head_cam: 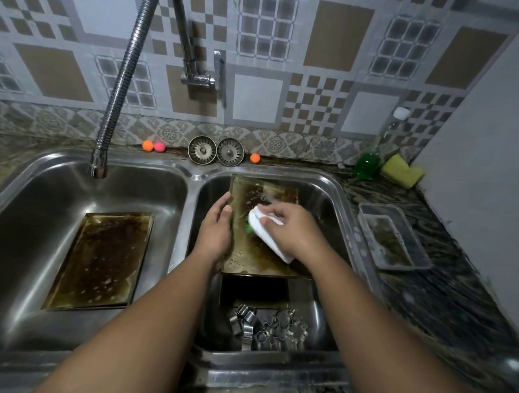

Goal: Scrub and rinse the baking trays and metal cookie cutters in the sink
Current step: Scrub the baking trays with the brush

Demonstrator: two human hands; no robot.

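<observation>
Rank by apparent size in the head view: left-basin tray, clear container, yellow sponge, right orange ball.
1. left-basin tray
2. clear container
3. yellow sponge
4. right orange ball
Sponge and ball sit farther from the camera, so their true sizes are less sure.

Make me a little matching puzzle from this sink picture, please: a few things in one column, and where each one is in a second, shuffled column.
Things:
1. cookie cutters
2. white brush
3. yellow sponge
4. drain strainers

Places:
A. on the ledge behind the sink, against the wall
B. gripped by the right hand, on the tray whose edge the left hand holds
C. heaped at the near end of the right basin
D. on the counter beside the green bottle

Pairs: 1-C, 2-B, 3-D, 4-A.
</observation>
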